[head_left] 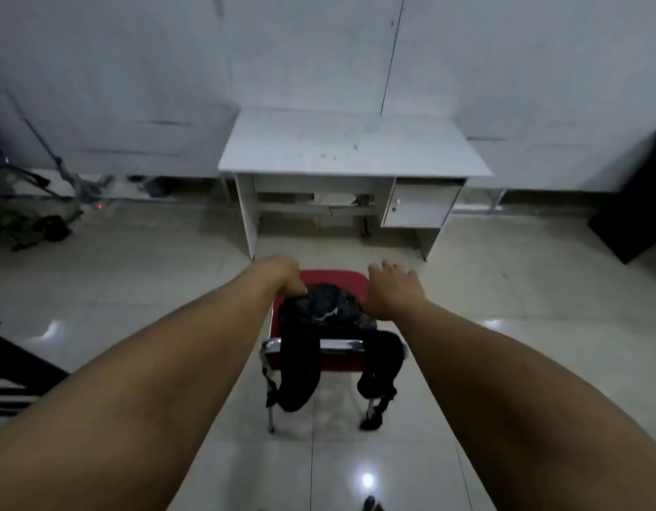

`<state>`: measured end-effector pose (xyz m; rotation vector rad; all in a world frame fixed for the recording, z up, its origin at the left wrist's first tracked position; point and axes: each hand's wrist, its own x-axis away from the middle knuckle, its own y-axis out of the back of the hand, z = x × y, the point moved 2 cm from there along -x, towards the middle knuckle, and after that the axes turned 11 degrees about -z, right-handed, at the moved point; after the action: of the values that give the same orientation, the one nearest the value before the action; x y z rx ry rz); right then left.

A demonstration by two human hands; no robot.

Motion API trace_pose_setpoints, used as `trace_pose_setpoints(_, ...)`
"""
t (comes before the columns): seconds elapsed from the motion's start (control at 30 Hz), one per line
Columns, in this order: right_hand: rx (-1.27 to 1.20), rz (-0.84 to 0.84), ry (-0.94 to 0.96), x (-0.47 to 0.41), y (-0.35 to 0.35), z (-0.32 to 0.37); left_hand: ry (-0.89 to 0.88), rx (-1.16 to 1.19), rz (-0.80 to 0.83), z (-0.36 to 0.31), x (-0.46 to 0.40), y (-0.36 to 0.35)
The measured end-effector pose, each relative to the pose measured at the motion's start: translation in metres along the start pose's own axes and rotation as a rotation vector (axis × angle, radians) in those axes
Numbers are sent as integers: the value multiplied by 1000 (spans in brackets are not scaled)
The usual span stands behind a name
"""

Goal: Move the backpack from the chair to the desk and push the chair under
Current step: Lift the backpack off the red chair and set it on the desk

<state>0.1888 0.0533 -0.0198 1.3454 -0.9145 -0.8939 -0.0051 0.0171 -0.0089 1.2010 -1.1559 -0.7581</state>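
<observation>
I see my left grip (286, 276) pinching the backpack (324, 311) on the chair (335, 280); my right grip (391, 289) rests spread on it.

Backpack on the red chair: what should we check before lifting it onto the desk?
1. Left hand gripping the black fabric backpack: ok, fingers closed on its top left edge.
2. Right hand gripping too: not ok, it lies open at the bag's right side.
3. Straps free of the red padded chair: not ok, they hang over its backrest.
4. White rectangular desk has room: ok, only small specks on top.
5. Bag's weight: cannot tell.
</observation>
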Motion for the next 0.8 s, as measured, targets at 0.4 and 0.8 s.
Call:
trace_pose_setpoints(0.4, -136, 420, -361, 21, -73, -7, 134, 0, 562, -3, 3, -85)
trace_pose_setpoints(0.8, -183, 493, -367, 1, -59, -56, 174, 185, 237, 28, -17, -67)
